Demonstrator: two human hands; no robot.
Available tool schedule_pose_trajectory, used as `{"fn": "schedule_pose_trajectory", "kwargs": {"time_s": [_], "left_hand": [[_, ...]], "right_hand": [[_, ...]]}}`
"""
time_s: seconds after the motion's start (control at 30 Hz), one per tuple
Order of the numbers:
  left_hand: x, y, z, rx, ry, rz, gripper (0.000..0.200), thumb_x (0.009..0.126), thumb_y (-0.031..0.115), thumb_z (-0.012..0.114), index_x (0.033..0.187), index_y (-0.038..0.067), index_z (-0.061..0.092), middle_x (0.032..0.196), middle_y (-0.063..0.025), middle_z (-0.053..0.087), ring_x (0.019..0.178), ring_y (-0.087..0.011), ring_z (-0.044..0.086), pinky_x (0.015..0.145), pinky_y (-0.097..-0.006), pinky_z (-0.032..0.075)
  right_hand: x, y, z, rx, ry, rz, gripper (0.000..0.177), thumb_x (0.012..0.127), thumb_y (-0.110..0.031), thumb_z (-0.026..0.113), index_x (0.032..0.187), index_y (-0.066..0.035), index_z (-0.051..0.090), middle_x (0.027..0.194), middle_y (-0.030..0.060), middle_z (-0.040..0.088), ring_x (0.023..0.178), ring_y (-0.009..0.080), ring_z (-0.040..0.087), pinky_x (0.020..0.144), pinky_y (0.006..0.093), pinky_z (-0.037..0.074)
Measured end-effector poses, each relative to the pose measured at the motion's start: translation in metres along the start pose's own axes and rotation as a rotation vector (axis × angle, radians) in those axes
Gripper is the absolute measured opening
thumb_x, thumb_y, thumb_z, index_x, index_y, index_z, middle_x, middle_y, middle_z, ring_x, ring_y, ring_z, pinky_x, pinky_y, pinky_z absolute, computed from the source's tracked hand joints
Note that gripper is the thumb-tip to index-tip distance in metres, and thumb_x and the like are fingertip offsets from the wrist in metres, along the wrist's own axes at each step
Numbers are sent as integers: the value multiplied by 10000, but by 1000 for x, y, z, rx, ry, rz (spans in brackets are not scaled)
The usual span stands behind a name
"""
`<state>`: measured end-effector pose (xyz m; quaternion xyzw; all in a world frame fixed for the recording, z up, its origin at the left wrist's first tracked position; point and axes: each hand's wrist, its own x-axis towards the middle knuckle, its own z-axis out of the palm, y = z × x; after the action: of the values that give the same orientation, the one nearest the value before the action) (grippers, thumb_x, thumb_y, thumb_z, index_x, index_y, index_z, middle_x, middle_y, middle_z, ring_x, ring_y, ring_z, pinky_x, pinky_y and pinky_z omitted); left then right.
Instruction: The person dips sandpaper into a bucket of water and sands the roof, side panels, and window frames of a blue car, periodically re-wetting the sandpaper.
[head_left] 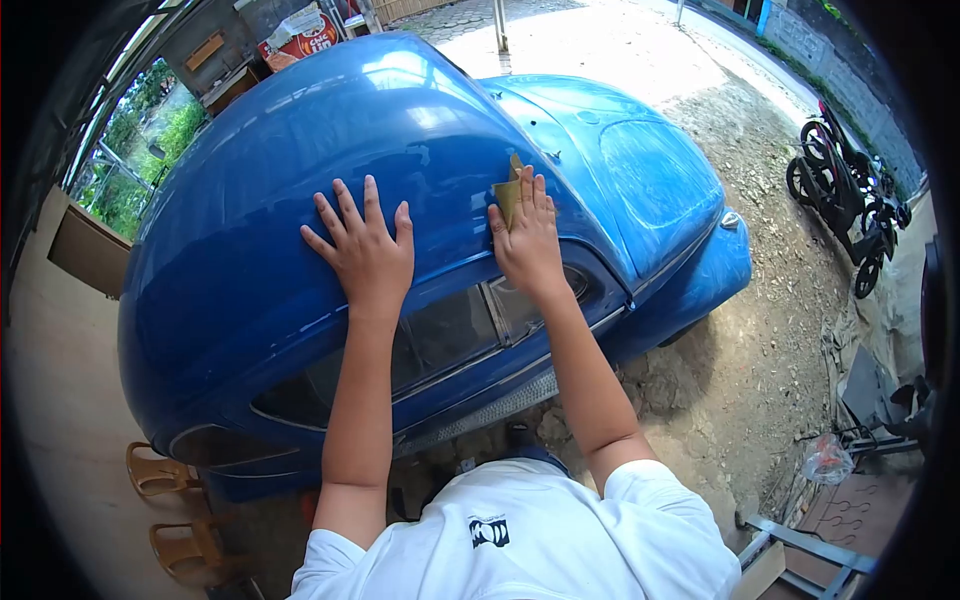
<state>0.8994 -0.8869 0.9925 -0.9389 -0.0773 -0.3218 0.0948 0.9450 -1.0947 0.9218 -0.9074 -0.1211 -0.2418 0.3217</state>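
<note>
A blue rounded car (290, 150) stands before me, its paint glossy on the roof and dull and whitish on the hood. My left hand (368, 255) lies flat on the roof above the side window, fingers spread, holding nothing. Near the windshield edge of the roof, my right hand (528, 240) presses a folded piece of yellowish-brown sandpaper (508, 203) against the paint. The sheet sticks out past the thumb and fingertips; the rest of it is hidden under the palm.
Motorcycles (850, 195) are parked at the far right. Two brown plastic chairs (160, 472) stand at the lower left. A metal frame (800, 550) and a clear plastic bag (827, 458) are at the lower right. Stony ground (770, 300) runs beside the hood.
</note>
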Motion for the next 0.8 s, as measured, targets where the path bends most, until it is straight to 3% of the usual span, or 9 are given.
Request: {"fn": "schedule_pose_trajectory", "kwargs": {"time_s": [0.1,0.2,0.3,0.4,0.47,0.57,0.67,0.77,0.8], "left_hand": [[5,15,10,-104,3,222,499,1147,365,441,1581,132,524,1713,-178,376,1628,-444,205,1324,-576,138],[7,57,5,-232,-70,372,561,1120,450,490,1590,144,515,1717,-170,369,1626,-444,208,1318,-600,127],[7,79,5,-163,-14,289,616,1091,512,528,1592,155,507,1718,-151,371,1621,-438,215,1311,-614,134],[7,78,3,-189,-18,277,640,1076,538,541,1592,162,498,1715,-137,376,1617,-434,222,1307,-623,136],[6,77,5,-194,-14,278,616,1084,523,533,1590,174,498,1707,-124,391,1617,-417,231,1308,-617,139],[7,77,3,-187,-11,276,576,1106,497,500,1590,185,507,1710,-109,393,1617,-400,244,1309,-610,149],[7,76,8,-171,11,282,551,1124,477,469,1589,184,513,1712,-107,391,1614,-404,248,1310,-604,155],[6,77,4,-157,12,278,537,1136,465,446,1588,184,515,1713,-114,387,1612,-406,253,1311,-597,161],[5,76,3,-169,13,272,538,1135,463,451,1589,181,513,1720,-137,362,1613,-411,247,1311,-600,162]], "right_hand": [[-7,23,-15,181,-8,89,760,1152,-466,378,1693,25,172,1773,250,149,1640,435,145,1329,523,148],[-4,90,2,220,7,473,782,1151,-467,377,1677,72,162,1752,316,132,1637,451,139,1333,519,130],[-5,114,23,229,83,660,814,1151,-478,367,1655,123,148,1728,378,109,1639,458,112,1336,522,102],[-9,42,-13,155,-20,476,842,1149,-487,365,1647,146,121,1723,396,81,1644,459,85,1336,523,90],[-18,4,-9,95,-24,179,856,1147,-504,361,1656,133,99,1737,373,62,1647,458,62,1334,526,94],[-16,-1,-11,91,-79,85,878,1142,-517,374,1655,137,91,1744,359,60,1648,454,57,1334,526,104],[-7,43,-9,167,-23,267,884,1142,-529,369,1657,134,91,1752,341,64,1651,442,53,1336,526,102],[6,89,-1,274,8,600,858,1146,-536,346,1674,94,99,1758,323,67,1646,457,60,1335,531,96],[7,83,-2,236,-16,525,852,1146,-531,352,1677,85,100,1760,319,69,1645,459,61,1334,533,95]]}}
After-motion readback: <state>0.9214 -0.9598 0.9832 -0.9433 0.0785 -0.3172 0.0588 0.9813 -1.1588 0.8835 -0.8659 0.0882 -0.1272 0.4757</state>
